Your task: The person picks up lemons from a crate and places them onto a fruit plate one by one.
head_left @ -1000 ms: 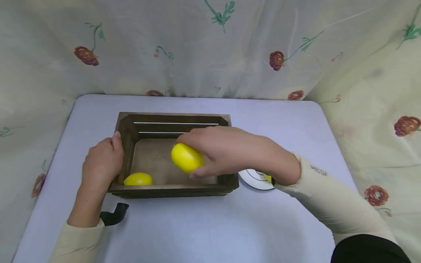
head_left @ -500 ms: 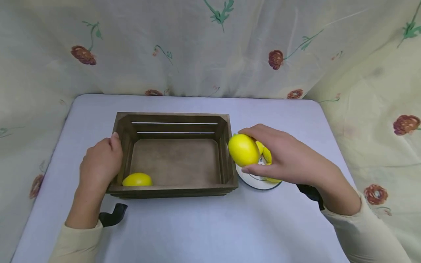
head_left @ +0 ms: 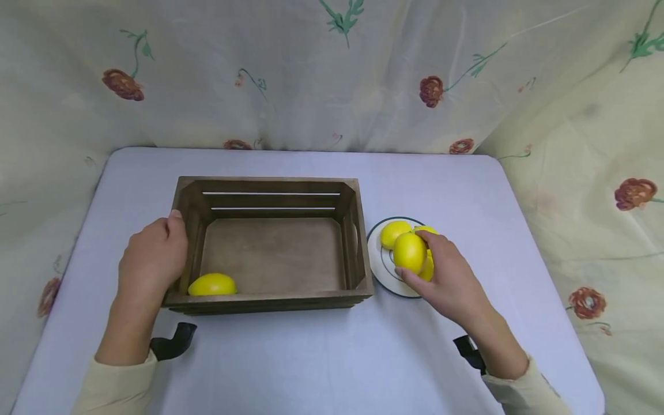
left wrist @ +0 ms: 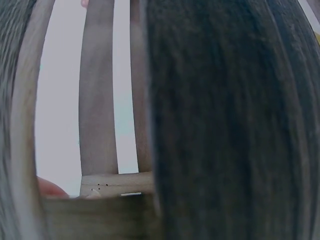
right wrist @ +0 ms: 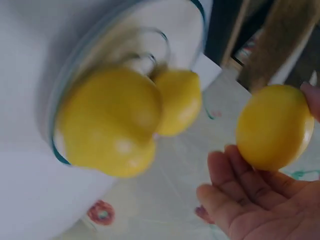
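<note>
My right hand [head_left: 456,283] pinches a yellow lemon [head_left: 409,252] between thumb and fingers, just above a white plate [head_left: 380,272] with a dark rim. In the right wrist view the held lemon [right wrist: 275,127] is apart from the lemons [right wrist: 110,115] on the plate. Part of that group is hidden behind the hand in the head view. At the left end of a brown slatted wooden crate [head_left: 270,298], my left hand [head_left: 154,253] grips the side; most of its fingers are hidden. One lemon [head_left: 212,284] lies inside the crate's near left corner.
Crate and plate stand close side by side on a white-covered table [head_left: 290,363]. A flowered cloth [head_left: 301,86] hangs behind the table and along its sides. Black pieces [head_left: 173,341] show at both wrists.
My right hand has carried the lemon from over the crate, rightward to above the plate. My left hand keeps its hold on the crate. The head view has shifted slightly.
</note>
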Motion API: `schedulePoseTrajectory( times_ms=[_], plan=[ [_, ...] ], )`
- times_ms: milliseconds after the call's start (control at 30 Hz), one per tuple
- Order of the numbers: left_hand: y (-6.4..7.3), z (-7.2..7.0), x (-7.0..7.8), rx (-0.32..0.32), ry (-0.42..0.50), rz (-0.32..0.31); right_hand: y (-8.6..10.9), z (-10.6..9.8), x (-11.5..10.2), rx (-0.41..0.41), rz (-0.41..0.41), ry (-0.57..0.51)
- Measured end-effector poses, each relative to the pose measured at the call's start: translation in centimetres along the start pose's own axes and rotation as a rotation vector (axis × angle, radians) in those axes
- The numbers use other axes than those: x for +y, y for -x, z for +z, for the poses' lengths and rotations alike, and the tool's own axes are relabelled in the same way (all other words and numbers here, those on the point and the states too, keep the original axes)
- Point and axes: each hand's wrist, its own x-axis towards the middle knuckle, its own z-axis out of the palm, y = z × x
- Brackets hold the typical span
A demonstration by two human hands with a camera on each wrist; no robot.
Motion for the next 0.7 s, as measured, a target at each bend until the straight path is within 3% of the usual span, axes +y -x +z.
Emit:
schedulePoseTrajectory(
  times_ms=[133,300,700],
  plan=[
    [0.1,0.0,0.1,0.008,0.002,-0.001,0.5,2.3,1.1,0.045,0.029,0.065],
    [0.1,0.0,0.1,0.009,0.001,-0.009,0.5,4.2,2.0,0.066,0.006,0.130],
    [0.1,0.0,0.1,0.014,0.009,-0.011,-0.1,6.1,2.8,0.140,-0.087,0.265]
  ],
)
